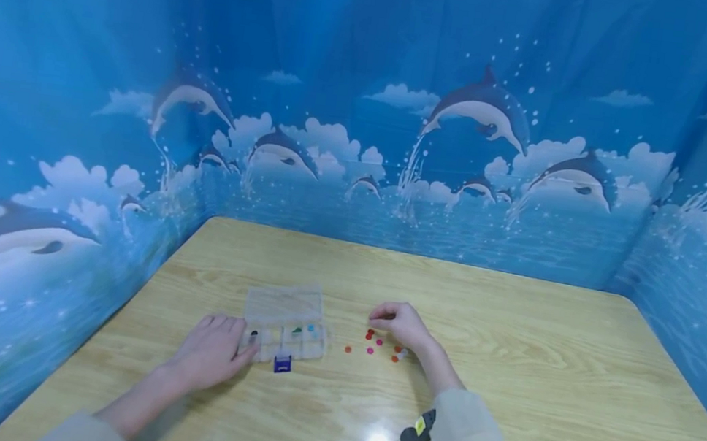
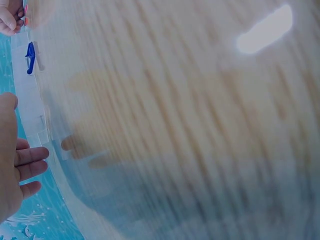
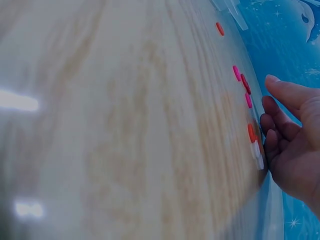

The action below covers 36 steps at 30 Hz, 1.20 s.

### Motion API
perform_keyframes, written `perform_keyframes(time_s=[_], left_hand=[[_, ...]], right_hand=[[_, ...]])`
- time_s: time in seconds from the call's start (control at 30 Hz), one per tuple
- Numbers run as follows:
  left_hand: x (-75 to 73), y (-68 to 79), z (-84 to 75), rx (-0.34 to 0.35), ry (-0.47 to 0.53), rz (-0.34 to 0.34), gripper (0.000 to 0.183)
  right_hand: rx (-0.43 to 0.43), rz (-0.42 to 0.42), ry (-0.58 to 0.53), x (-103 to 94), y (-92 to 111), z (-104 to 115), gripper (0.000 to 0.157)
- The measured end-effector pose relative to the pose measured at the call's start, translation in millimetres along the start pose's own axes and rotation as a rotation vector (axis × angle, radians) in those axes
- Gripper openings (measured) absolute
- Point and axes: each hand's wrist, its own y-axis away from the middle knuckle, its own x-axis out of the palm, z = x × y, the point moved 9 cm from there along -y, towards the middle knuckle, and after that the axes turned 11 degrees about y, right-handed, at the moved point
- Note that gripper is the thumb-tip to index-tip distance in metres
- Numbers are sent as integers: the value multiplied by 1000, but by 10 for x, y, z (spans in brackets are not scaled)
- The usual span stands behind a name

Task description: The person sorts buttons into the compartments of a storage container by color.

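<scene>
A clear plastic compartment box (image 1: 268, 350) lies on the table with its lid (image 1: 285, 305) tipped back and a dark blue latch (image 1: 283, 364) at the front. Black, green and light blue pieces show in its compartments. My left hand (image 1: 210, 351) rests at the box's left end, its thumb by the front corner and its fingers extended. Just behind a scatter of small round discs is my right hand (image 1: 405, 325), fingers loosely bent. In the right wrist view its thumb tip stands apart from the fingers, and nothing shows between them. Red discs (image 1: 369, 336) lie nearest its fingertips.
Pink (image 1: 370, 350), orange (image 1: 348, 349) and whitish discs (image 1: 402, 355) lie between the box and the right forearm. A black device with a yellow label (image 1: 418, 434) is by the right sleeve. A blue dolphin curtain (image 1: 368, 104) surrounds the wooden table (image 1: 541, 361).
</scene>
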Motion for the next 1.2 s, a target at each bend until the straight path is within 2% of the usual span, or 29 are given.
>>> perform_keyframes(time_s=[0.13,0.67,0.97,1.2], left_hand=[[-11,-8,-1,-1,-2,-3,33],[-30,3,-16,11,1,-24,32],[3,10,4,12,0,-24,34],[7,6,12,9,5,-15,34]], right_hand=[[-7,16,14,7,-1,1,12],[-144,68,105,36,21,88,8],[-148,82,95,58,49,82,11],[-109,80,90,65,57,72,12]])
